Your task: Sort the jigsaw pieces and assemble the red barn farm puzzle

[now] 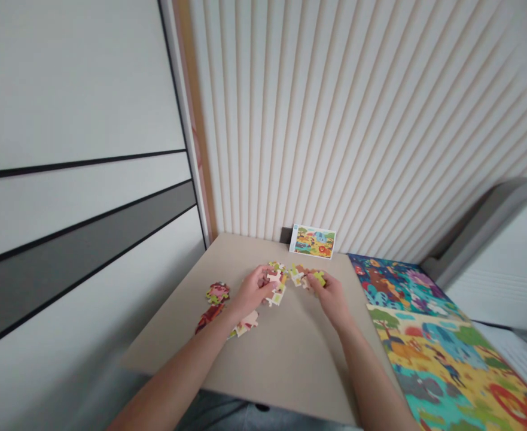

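Observation:
My left hand (254, 288) is curled over a cluster of joined puzzle pieces (276, 286) in the middle of a beige board (285, 353). My right hand (328, 293) pinches a small yellow-green puzzle piece (319, 276) just right of that cluster. Both hands rest on the board, close together. More loose pieces (217, 293) lie to the left, and one pale piece (246, 324) sits by my left forearm.
A small reference picture card (312, 240) leans against the ribbed wall (357, 120) at the board's far edge. Colourful puzzle sheets (442, 353) lie to the right. A grey-and-white box (500, 263) stands at far right. White panels with dark stripes fill the left.

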Available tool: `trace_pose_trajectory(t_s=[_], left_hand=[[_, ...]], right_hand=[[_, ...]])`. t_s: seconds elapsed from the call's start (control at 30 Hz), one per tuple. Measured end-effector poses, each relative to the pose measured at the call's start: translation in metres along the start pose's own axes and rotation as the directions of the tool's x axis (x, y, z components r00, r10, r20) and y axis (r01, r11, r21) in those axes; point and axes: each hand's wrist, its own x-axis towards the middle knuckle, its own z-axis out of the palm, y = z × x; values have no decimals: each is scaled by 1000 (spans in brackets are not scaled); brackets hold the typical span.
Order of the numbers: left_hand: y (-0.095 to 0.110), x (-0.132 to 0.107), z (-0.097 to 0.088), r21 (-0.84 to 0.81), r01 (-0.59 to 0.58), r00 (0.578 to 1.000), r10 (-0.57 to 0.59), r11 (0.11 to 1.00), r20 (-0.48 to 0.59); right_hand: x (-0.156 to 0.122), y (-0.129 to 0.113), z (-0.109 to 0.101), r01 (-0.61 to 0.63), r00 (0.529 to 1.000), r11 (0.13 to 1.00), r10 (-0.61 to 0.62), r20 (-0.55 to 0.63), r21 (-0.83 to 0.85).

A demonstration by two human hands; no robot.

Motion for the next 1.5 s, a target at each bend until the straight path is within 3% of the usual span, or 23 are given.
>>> trace_pose_trajectory(t_s=[0.1, 0.2, 0.37, 0.47, 0.5, 0.57, 0.63, 0.7, 0.8, 0.93, 1.2, 1.37, 1.5], left_hand=[[-1, -3, 0, -36, 33, 999, -33, 999, -11], [3, -7, -2, -60, 55, 998, -56, 997, -17], [0, -7, -1, -150, 85, 996, -84, 985, 10], [-2, -7, 1, -173, 93, 996, -93, 980, 12], [-1, -8, 2, -177, 94, 996, -93, 980, 15], [0, -9, 3, -175, 92, 996, -90, 980, 21], [1, -10, 2, -160, 87, 996, -84, 983, 24], [1, -11, 2, -115, 88, 996, -86, 989, 22], [0, -12, 1, -30, 72, 997, -72, 997, 3], [-5, -11, 2, 44, 30, 999, -31, 999, 27], [-14, -10, 4, 4, 25, 993, -25, 1000, 116], [-14, -10, 3, 80, 5, 996, -12, 997, 88], [-11, -12, 5, 38, -17, 993, 12, 999, 114]], right_hand=[[10, 7, -31, -41, 984, 955, -12, -177, -294], [16, 17, -52, -133, 981, 834, 32, -193, -535], [14, 29, -58, -229, 972, 588, 101, -211, -775], [11, 24, -54, -216, 968, 525, 6, -251, -823], [10, 21, -51, -200, 965, 549, -31, -259, -811], [8, 11, -43, -131, 968, 697, -64, -243, -705], [5, 0, -29, -30, 987, 888, -46, -153, -459], [0, -11, -13, 28, 1000, 985, -28, 1, -171], [-9, -21, 8, -14, 981, 997, -1, 194, 73], [-17, -24, 23, -84, 943, 985, 31, 331, 149], [-19, -27, 17, -124, 921, 982, 61, 386, 141], [-19, -26, 20, -61, 964, 984, 14, 264, 168], [-26, -23, 35, -4, 935, 996, -27, 353, 88]])
